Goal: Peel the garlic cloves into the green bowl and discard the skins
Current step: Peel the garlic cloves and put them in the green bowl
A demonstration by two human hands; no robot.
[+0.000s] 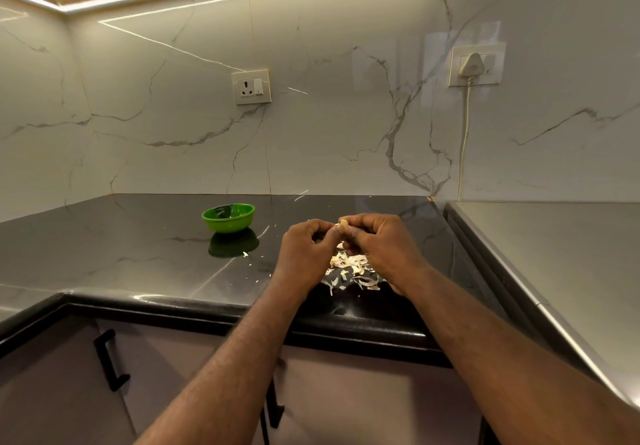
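left hand (pixel 304 247), right hand (pixel 377 243): both pinch garlic clove (pixel 343 225) | skins (pixel 349 266) below

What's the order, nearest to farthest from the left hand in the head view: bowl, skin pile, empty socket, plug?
1. Skin pile, on the counter just right of the left hand, which pinches a clove.
2. Bowl, farther back and to the left.
3. Empty socket, on the wall above the bowl.
4. Plug, far right on the wall.
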